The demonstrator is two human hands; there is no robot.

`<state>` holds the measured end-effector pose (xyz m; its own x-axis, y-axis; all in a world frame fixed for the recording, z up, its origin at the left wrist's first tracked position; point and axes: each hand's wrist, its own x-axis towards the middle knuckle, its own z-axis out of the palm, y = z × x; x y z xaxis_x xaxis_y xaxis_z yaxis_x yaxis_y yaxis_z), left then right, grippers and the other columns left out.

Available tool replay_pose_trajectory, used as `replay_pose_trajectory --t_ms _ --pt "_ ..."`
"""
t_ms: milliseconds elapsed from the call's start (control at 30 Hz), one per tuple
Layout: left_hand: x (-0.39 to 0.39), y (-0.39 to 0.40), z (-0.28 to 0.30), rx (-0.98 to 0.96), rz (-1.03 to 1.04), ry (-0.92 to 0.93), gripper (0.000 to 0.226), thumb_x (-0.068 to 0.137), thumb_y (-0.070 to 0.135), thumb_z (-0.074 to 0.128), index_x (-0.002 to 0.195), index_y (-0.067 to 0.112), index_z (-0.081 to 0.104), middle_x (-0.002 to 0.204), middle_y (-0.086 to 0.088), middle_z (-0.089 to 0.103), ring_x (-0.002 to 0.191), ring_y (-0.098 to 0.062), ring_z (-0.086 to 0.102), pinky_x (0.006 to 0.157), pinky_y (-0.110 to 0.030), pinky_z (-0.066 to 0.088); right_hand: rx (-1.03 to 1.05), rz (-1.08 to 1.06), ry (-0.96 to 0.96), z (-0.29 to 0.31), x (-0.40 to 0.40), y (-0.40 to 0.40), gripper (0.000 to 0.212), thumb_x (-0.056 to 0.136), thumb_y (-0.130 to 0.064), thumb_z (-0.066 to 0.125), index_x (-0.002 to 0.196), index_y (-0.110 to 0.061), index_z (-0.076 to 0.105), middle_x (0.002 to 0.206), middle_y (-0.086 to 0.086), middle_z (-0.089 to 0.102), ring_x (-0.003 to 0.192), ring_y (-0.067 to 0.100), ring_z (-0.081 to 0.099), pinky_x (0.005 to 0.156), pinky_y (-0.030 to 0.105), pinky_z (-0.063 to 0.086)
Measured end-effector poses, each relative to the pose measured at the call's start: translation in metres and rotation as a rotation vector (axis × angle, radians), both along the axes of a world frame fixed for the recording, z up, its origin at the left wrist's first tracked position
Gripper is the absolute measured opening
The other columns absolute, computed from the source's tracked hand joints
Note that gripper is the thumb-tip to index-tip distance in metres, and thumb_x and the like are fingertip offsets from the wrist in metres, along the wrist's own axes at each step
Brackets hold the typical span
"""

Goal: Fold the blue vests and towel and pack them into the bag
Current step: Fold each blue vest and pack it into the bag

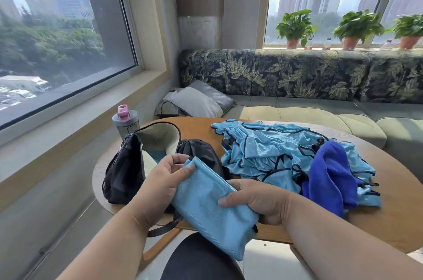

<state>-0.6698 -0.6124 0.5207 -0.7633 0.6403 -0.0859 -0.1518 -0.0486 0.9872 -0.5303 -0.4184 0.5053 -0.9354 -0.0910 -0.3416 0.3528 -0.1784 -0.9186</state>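
Left hand (167, 174) pinches top corner of the folded light-blue cloth (212, 206); right hand (256, 199) grips its right edge, over table (389, 218) edge, near the black bag (128, 160). Soft, light, floppy, prob. unfolds if held by 1 corner; hold both ends. Vests (274, 151) & towel (332, 176) heaped on table, unfolded.

One head-worn wide-angle view looks forward and down, close above both hands, toward the windows beyond them.
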Motion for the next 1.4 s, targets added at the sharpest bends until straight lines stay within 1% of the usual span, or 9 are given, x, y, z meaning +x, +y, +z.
replay_pose_trajectory --t_ms 233,367,500,600,767,967,1100,1233,1400 --pt "0.020 -0.011 -0.002 0.250 0.035 -0.481 0.058 0.096 0.043 0.067 0.143 0.011 0.057 0.135 -0.016 0.070 0.125 -0.033 0.068 0.113 -0.050 0.045 -0.158 -0.320 0.153 -0.003 -0.020 -0.027 0.050 0.092 0.000 0.073 0.138 -0.008 0.057 0.128 0.020 0.071 0.121 0.042 0.067 0.108 0.054 0.052" --pt "0.027 -0.011 0.003 0.146 -0.029 -0.474 0.048 0.102 0.042 0.059 0.137 0.010 0.065 0.131 -0.018 0.071 0.121 -0.039 0.069 0.106 -0.057 0.052 -0.028 -0.369 0.198 0.006 -0.032 -0.045 0.041 0.095 -0.001 0.071 0.133 -0.012 0.059 0.122 0.014 0.075 0.116 0.038 0.070 0.107 0.055 0.052" --pt "0.011 -0.008 0.008 0.139 0.122 -0.362 0.030 0.101 0.023 0.064 0.128 0.008 0.066 0.114 -0.018 0.077 0.095 -0.034 0.078 0.068 -0.045 0.064 -0.064 -0.426 0.216 0.004 -0.040 -0.045 0.047 0.090 -0.012 0.079 0.132 -0.017 0.059 0.119 0.012 0.075 0.109 0.031 0.073 0.101 0.049 0.057" --pt "-0.011 -0.011 0.016 0.134 0.201 -0.267 0.025 0.098 0.020 0.067 0.121 0.012 0.069 0.110 -0.014 0.079 0.089 -0.028 0.078 0.073 -0.041 0.063 -0.047 -0.521 0.173 0.001 -0.049 -0.035 0.036 0.091 -0.028 0.068 0.126 -0.020 0.064 0.105 0.007 0.069 0.093 0.020 0.066 0.081 0.034 0.054" --pt "-0.060 -0.027 0.034 0.115 0.230 -0.211 0.031 0.097 0.022 0.069 0.126 0.011 0.068 0.121 -0.015 0.076 0.102 -0.032 0.075 0.092 -0.047 0.059 0.631 -0.457 0.173 -0.005 -0.081 -0.019 0.020 0.102 -0.025 0.055 0.116 -0.035 0.064 0.093 -0.004 0.061 0.076 0.010 0.055 0.066 0.024 0.046" --pt "-0.111 -0.035 0.054 0.047 0.235 -0.252 0.029 0.099 0.023 0.068 0.126 0.011 0.067 0.113 -0.013 0.078 0.088 -0.029 0.077 0.078 -0.044 0.062 1.165 -0.092 0.153 -0.015 -0.135 -0.035 0.031 0.103 -0.047 0.046 0.090 -0.027 0.067 0.084 -0.007 0.069 0.082 0.017 0.063 0.072 0.034 0.048" --pt "-0.128 -0.024 0.056 0.000 0.226 -0.316 0.027 0.101 0.020 0.065 0.124 0.006 0.067 0.106 -0.014 0.078 0.089 -0.031 0.076 0.087 -0.049 0.057 1.280 -0.164 0.096 -0.020 -0.162 -0.043 0.042 0.093 -0.057 0.056 0.074 -0.020 0.052 0.077 -0.002 0.063 0.075 0.020 0.059 0.064 0.035 0.043" --pt "-0.141 -0.012 0.045 -0.046 0.228 -0.319 0.018 0.102 0.018 0.064 0.114 0.007 0.069 0.097 -0.012 0.079 0.079 -0.029 0.078 0.080 -0.047 0.057 1.256 -0.151 0.019 -0.018 -0.178 -0.046 0.048 0.078 -0.060 0.070 0.094 -0.022 0.046 0.085 -0.005 0.060 0.074 0.019 0.056 0.065 0.038 0.045" --pt "-0.155 -0.007 0.037 -0.221 0.183 -0.295 0.020 0.102 0.018 0.063 0.112 0.003 0.072 0.094 -0.015 0.078 0.073 -0.029 0.077 0.076 -0.044 0.058 1.257 0.015 -0.057 -0.019 -0.183 -0.034 0.035 0.083 -0.030 0.071 0.104 -0.020 0.046 0.094 -0.002 0.062 0.084 0.022 0.063 0.066 0.037 0.046"
